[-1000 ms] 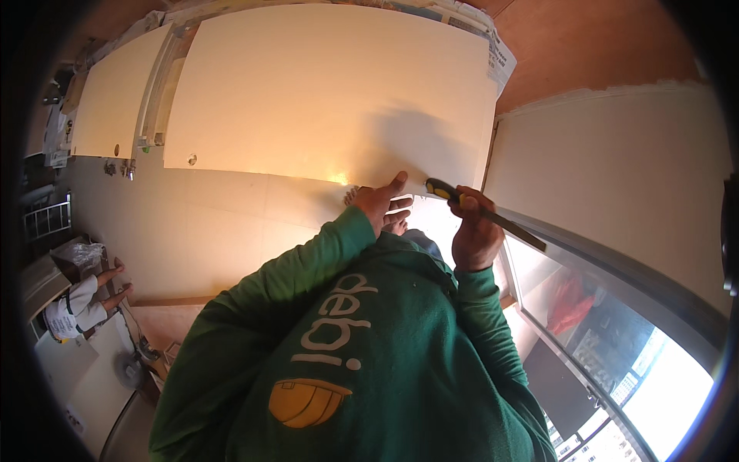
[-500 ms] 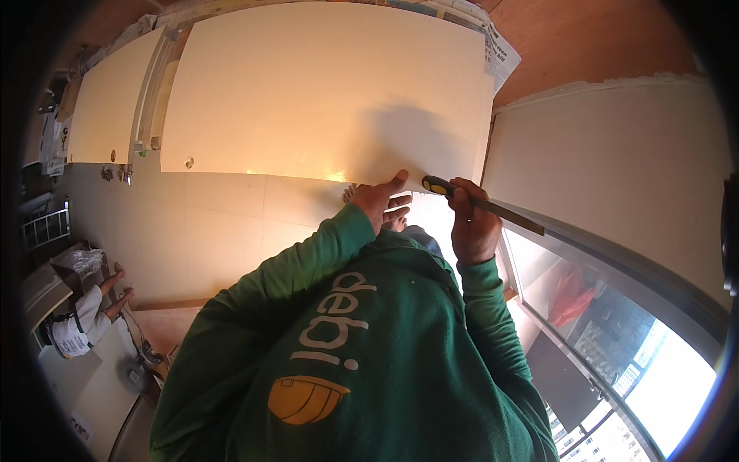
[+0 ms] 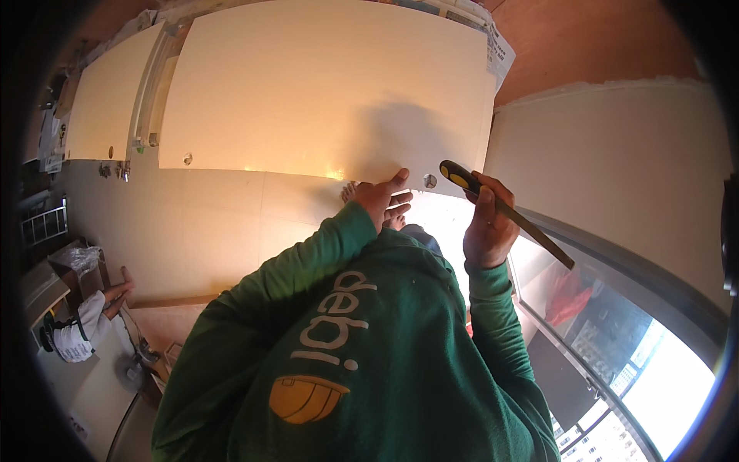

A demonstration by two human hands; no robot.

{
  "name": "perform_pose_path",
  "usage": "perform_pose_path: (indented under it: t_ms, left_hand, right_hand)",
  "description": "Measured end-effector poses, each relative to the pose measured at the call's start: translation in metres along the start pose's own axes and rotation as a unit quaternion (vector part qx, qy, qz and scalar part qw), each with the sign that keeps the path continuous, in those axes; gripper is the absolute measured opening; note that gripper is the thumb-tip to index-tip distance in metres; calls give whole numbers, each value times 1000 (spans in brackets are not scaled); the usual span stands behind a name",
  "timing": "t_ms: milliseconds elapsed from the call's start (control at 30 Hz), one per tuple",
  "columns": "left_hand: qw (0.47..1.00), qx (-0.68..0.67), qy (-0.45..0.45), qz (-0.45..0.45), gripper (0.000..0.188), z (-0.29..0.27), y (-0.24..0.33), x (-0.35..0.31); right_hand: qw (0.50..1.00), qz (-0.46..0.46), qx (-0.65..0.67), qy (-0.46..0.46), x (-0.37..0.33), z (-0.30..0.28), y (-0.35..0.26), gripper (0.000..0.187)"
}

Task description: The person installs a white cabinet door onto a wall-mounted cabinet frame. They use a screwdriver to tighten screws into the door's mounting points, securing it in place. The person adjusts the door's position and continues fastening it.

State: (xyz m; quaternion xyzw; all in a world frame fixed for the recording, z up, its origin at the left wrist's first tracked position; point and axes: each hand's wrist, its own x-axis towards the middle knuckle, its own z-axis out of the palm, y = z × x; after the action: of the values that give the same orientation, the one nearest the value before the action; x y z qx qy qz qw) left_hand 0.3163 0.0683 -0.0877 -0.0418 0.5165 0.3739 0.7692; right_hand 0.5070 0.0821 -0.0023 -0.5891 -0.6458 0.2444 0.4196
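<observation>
My right hand (image 3: 493, 223) is wrapped round a flat-bladed hand tool (image 3: 460, 175), gripped where its black-and-yellow handle meets the long narrow blade. The handle end points at a pale panel (image 3: 308, 85), and the blade slants away to the lower right. Just left of the handle end, apart from it, a round metal fitting (image 3: 430, 181) sits in the panel near its close edge. My left hand (image 3: 377, 200) is at that edge, thumb lying over the panel and fingers stretched apart just off it. Whether the blade is a file or a chisel I cannot tell.
A second round fitting (image 3: 188, 159) sits in the panel's left corner. Another pale panel (image 3: 115, 92) lies farther left. A glazed window frame (image 3: 593, 339) stands on my right. At the lower left, another person (image 3: 81, 327) is beside a white surface.
My right hand has moved right with the tool, and its handle end has come off the round fitting, which now shows. My left hand has stayed in place.
</observation>
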Motion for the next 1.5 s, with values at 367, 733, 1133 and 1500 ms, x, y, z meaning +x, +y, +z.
perform_pose_path:
  t_ms: [367,733,1133,1500]
  left_hand:
    - [1000,5,6,-6,44,8,2,-1]
    - [1000,12,-7,-5,49,8,2,0]
    - [1000,6,-1,-22,43,2,2,3]
    - [993,113,-9,-19,66,1,4,-10]
  right_hand:
    - [992,-72,-93,-39,1,-6,1,17]
    - [989,-34,-106,-94,-9,2,15,15]
    - [996,-31,-53,-62,4,-6,-3,15]
    - [993,-40,109,17,38,-33,2,24]
